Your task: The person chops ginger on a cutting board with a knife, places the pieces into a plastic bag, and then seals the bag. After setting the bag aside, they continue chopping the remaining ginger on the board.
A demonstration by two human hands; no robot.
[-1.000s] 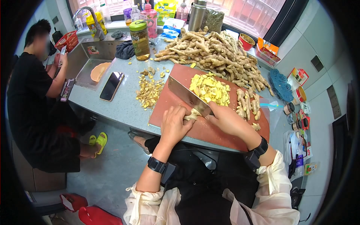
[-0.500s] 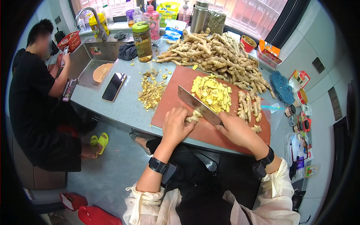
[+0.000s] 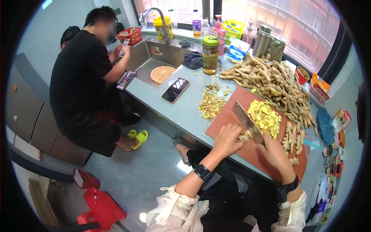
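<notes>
My right hand [image 3: 272,152] is wrapped round the handle of a cleaver [image 3: 247,120], whose broad blade stands on edge over the board. Beside the blade, my left hand [image 3: 228,140] grips a piece of ginger root [image 3: 245,136] against the reddish-brown cutting board [image 3: 228,120]. The blade is at the right end of that piece; whether it touches cannot be made out. Behind the cleaver lies a heap of yellow ginger slices [image 3: 266,118]. Several whole ginger pieces [image 3: 292,138] rest on the board's right side, and a small ginger piece [image 3: 294,161] lies nearer me.
A big pile of ginger roots [image 3: 270,79] covers the counter behind the board. Left of it are ginger trimmings [image 3: 211,104], a phone [image 3: 176,90], a green-lidded jar [image 3: 210,56] and the sink [image 3: 145,73]. A person in black [image 3: 83,77] sits at the left, holding a phone.
My view has swung left, so the scene sits further right and a second person's head shows behind the seated one. Both hands keep their hold on the cleaver and ginger.
</notes>
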